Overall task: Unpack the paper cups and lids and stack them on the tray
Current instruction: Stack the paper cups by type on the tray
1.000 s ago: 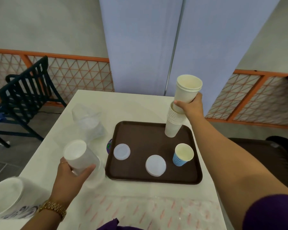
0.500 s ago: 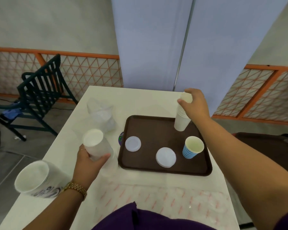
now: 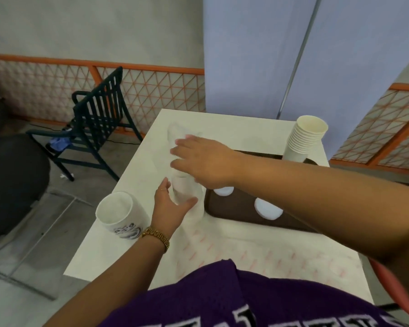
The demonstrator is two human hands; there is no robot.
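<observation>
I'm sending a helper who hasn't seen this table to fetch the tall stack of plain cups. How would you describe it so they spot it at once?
Start from the brown tray on the white table. At its far right corner stands the stack of cream paper cups, upright, mouths up. Unlike the plastic-wrapped white stacks on the left, it is unwrapped and nobody is touching it.

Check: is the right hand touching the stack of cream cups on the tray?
Apart. The head view shows the right hand reaching left over the table, with bare tabletop between it and the stack of cream cups.

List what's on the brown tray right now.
On the tray: a cream cup stack at the far corner and two white lids. The right forearm covers the rest.
</observation>
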